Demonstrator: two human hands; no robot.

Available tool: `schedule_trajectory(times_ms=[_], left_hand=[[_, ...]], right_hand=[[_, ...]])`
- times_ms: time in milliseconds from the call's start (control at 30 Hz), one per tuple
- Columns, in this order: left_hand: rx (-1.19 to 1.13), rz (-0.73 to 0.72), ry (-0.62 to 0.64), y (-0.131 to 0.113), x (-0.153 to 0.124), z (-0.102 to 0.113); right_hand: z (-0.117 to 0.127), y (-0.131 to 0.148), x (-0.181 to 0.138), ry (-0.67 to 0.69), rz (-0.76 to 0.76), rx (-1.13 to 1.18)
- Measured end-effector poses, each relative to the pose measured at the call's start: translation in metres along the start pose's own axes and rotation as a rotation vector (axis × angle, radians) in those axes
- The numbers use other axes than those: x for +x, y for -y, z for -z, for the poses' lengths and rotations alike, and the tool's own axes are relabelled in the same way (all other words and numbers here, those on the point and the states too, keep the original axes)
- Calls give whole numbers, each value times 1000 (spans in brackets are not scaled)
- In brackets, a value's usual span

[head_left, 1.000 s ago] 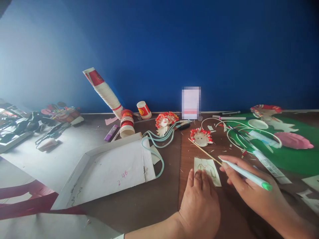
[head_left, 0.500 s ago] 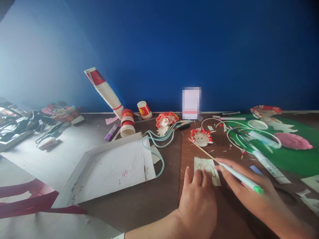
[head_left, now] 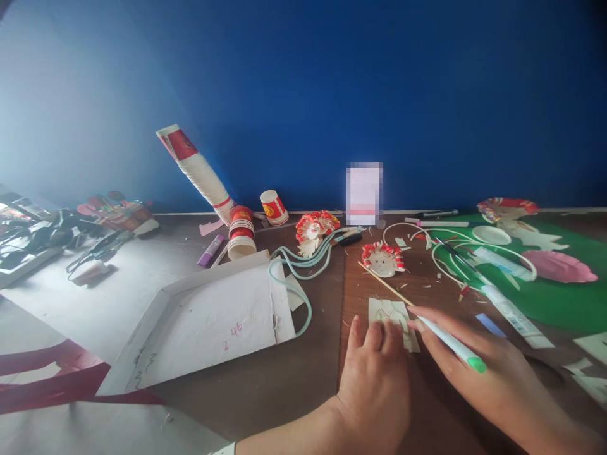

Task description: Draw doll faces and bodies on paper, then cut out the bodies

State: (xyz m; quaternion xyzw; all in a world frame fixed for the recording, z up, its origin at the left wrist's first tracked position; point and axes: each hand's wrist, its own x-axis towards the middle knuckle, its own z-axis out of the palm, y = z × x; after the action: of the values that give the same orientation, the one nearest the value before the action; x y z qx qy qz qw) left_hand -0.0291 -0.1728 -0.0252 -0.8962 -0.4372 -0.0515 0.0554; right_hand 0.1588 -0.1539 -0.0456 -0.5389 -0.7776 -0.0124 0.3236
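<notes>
A small piece of pale paper (head_left: 377, 306) with drawn curved lines lies on the brown table. My left hand (head_left: 375, 379) rests flat on its lower part, fingers stretched out, covering some of it. Pinched in my right hand (head_left: 484, 363) is a white marker (head_left: 443, 336) with a green end; its tip is hidden by my fingers at the paper's right edge. A thin wooden stick (head_left: 382, 280) runs from near that hand towards a paper-cup face with red-and-white curls (head_left: 384, 262), just beyond the paper.
A shallow white box (head_left: 199, 316) and a pale blue cord (head_left: 310, 309) are at the left. Behind them stand stacked paper cups (head_left: 203, 183) and a single cup (head_left: 274, 208). Markers, a white tube (head_left: 516, 316) and a pink oval piece (head_left: 559, 266) lie right, by a green sheet (head_left: 569, 309).
The marker's green end has shifted left and slightly up, with my right hand. My left hand stays nearly in place on the paper. The whole view has moved slightly.
</notes>
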Motion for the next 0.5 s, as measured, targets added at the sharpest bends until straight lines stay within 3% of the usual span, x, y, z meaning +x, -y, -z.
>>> schedule_trajectory(times_ms=[500], left_hand=[[-4, 18, 28, -2, 2, -1]], right_hand=[[-2, -1, -1, -4, -11, -26]])
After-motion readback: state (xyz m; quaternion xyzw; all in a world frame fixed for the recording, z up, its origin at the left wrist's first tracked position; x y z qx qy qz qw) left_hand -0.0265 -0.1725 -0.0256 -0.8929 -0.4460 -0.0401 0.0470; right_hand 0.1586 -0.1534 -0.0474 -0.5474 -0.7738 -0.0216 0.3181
